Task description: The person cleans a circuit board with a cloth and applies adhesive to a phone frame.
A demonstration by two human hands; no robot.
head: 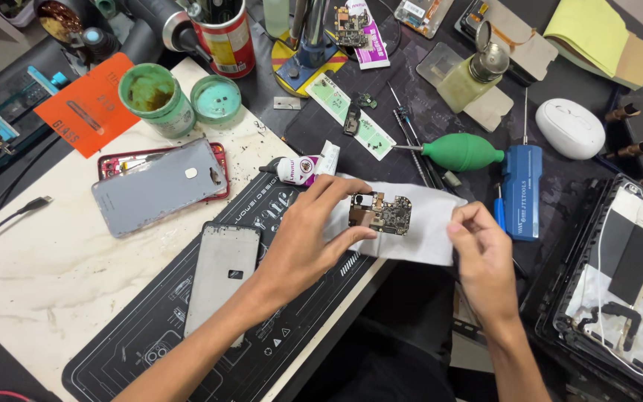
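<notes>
**Circuit board held over a crowded repair bench**

My left hand [310, 234] pinches a small phone circuit board [379, 214] between thumb and fingertips, above a white cloth [418, 227]. My right hand [481, 249] grips that cloth's right edge, fingers closed on it. Below lie a black printed work mat [210, 350] and a pale marble-look slab [53, 260]. A grey phone back [158, 186], a green air blower [461, 152] and a blue screwdriver [522, 190] lie near.

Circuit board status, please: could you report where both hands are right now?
Left hand pinches circuit board over white cloth. Right hand grips cloth edge. Glue tube lies close behind.
</notes>
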